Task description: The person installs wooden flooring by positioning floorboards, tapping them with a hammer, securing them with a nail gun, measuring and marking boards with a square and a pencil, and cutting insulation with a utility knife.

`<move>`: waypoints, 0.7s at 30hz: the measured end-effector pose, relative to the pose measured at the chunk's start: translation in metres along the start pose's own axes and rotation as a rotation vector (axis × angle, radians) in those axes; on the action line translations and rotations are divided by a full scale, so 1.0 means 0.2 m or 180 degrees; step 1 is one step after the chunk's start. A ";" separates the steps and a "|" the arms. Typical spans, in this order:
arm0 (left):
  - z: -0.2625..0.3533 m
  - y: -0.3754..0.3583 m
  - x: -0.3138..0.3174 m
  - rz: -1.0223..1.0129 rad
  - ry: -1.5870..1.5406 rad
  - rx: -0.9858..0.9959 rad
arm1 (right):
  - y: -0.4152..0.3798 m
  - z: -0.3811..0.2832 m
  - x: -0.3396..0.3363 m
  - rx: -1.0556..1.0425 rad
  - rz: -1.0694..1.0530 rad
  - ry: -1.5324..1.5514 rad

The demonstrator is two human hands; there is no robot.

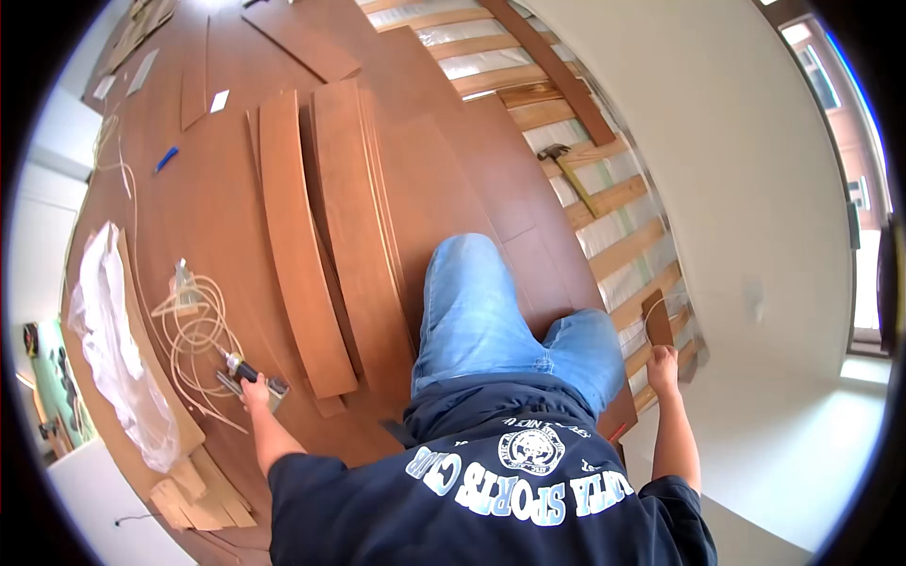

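Note:
On the left, my left hand (253, 392) is wrapped round a nail gun (243, 369), a dark tool with a pale hose coiled beside it. Far over on the right, my right hand (662, 366) is closed on the lower end of a short brown board piece (656, 317), which lies over the wooden joists near the wall. Between my arms, my knees in blue jeans rest on the brown floorboards (528, 255). Left of my knees, long loose planks (357, 189) are stacked on the floor.
A hammer (555, 151) lies on the joists (604, 201) at the upper right. Clear plastic (118, 330) on cardboard is at the left, with wood scraps (193, 495) below it. A blue knife (166, 158) lies upper left. The white wall (746, 236) bounds the right.

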State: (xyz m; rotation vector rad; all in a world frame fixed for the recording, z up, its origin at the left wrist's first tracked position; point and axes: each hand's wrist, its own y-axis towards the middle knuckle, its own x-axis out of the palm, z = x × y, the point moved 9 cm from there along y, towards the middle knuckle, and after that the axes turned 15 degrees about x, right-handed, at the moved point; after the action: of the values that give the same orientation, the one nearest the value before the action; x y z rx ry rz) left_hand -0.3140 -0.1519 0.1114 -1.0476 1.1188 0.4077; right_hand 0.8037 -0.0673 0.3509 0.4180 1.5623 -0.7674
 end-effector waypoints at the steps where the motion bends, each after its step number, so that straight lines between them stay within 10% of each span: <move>1: 0.00 -0.03 -0.03 0.0195 -0.0084 -0.0051 | -0.04 -0.07 -0.03 0.0058 -0.0009 0.0195; 6: 0.14 -0.19 -0.28 0.0528 -0.2504 0.0957 | -0.08 -0.63 -0.17 -0.0528 -0.0057 0.0924; 10: 0.85 -0.80 -0.88 -0.0503 -0.4160 0.1857 | -0.48 -1.60 -0.48 -0.2089 -0.0029 0.1287; 15: 1.73 -1.45 -1.29 -0.1615 -0.2366 0.3249 | -1.43 -2.53 -0.87 -0.4905 0.0269 0.1475; 19: 2.21 -2.02 -1.36 -0.1922 -0.0142 0.5388 | -1.70 -2.67 -0.86 -0.5321 0.0817 0.1126; 21: 2.28 -2.17 -1.35 -0.2196 0.1118 0.5245 | -1.65 -2.58 -0.77 -0.5189 0.0153 0.0609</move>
State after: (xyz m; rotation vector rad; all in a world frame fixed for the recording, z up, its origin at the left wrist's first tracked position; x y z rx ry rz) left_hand 0.1297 0.0792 0.5782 0.0756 0.8874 -1.1571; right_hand 0.2296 0.0775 0.5723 -0.6920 1.8233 0.7127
